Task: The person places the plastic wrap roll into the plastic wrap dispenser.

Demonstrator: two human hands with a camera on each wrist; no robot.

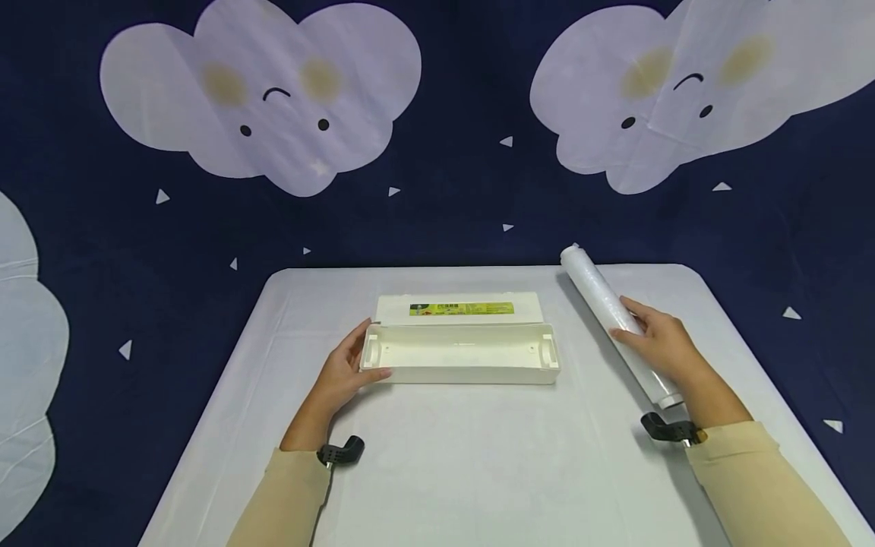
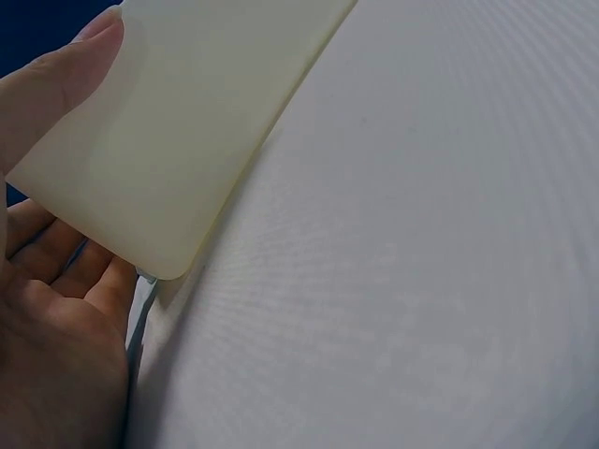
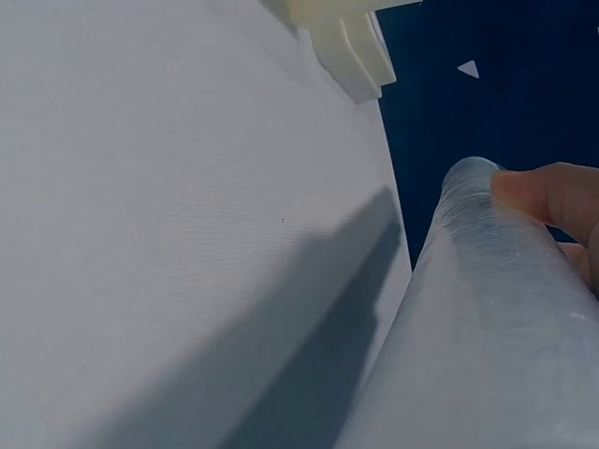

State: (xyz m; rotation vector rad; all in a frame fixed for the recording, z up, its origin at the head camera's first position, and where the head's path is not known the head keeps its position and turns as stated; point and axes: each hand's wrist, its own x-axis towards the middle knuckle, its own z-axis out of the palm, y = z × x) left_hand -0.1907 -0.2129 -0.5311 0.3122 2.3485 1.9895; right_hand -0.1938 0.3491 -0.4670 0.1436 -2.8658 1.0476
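Observation:
In the head view a cream plastic wrap dispenser box [image 1: 472,375] stands on the table with its lid [image 1: 472,298] folded back and its long trough facing up. My left hand [image 1: 346,370] grips the box's left end, thumb along the front wall and fingers round the end. The left wrist view shows that thumb against the box's smooth face [image 2: 178,131]. To the right, my right hand [image 1: 656,339] holds a roll of cling film [image 1: 604,300], slanted, its far end up to the left. In the right wrist view the roll [image 3: 487,327] casts a shadow beneath.
A white cloth-covered table [image 1: 465,463] lies under everything, its far edge just behind the box. Beyond hangs a dark blue backdrop [image 1: 465,182] with white clouds and small triangles. Black wrist devices [image 1: 342,451] sit at both cuffs.

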